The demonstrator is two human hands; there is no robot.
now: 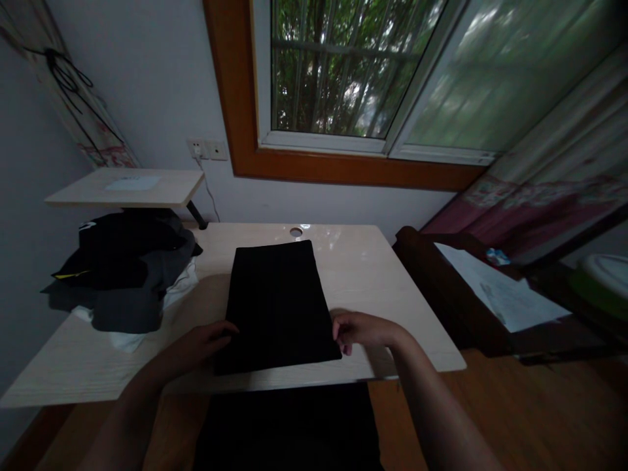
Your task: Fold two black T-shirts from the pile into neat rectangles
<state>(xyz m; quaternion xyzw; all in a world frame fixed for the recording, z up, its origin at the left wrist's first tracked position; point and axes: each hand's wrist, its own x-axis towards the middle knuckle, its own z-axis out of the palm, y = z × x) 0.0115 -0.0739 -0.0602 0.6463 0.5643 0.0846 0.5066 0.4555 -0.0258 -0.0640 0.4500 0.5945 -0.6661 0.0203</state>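
A black garment (277, 302), folded into a neat rectangle, lies flat in the middle of a pale wooden desk (383, 288). My left hand (209, 340) rests at the garment's near left edge, fingers stretched toward the cloth and touching it. My right hand (360, 330) sits at the near right corner, its fingers curled down against the edge of the fabric. Whether the right fingers pinch the cloth is unclear in the dim light.
A heap of dark and grey clothes (127, 268) over something white lies on the desk's left end. A raised shelf (127, 186) stands behind it. A dark wooden piece of furniture (441, 288) with papers (500, 291) stands to the right. A window (353, 72) is ahead.
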